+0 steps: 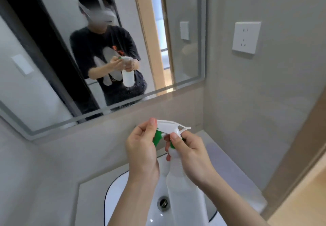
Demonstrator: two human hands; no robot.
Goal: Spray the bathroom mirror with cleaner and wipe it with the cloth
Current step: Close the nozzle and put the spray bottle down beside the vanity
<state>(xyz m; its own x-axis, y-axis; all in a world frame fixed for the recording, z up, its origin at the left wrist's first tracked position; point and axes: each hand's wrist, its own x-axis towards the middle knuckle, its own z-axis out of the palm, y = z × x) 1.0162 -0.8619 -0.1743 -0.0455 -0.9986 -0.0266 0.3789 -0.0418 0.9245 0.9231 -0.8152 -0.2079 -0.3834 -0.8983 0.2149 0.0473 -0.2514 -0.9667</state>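
A white spray bottle (183,187) with a white trigger head and a green nozzle is held upright over the sink. My right hand (192,157) is wrapped around its neck, just under the head. My left hand (142,148) pinches the front of the spray head at the green nozzle with thumb and fingers. The bathroom mirror (44,70) hangs on the wall above and behind the bottle, and reflects a person holding the same bottle. No cloth is in view.
A white sink (127,199) with a round drain (163,202) lies below my hands. A white countertop (234,171) runs to the right. A white wall socket (246,37) sits on the right wall. A wooden door frame (299,155) stands at far right.
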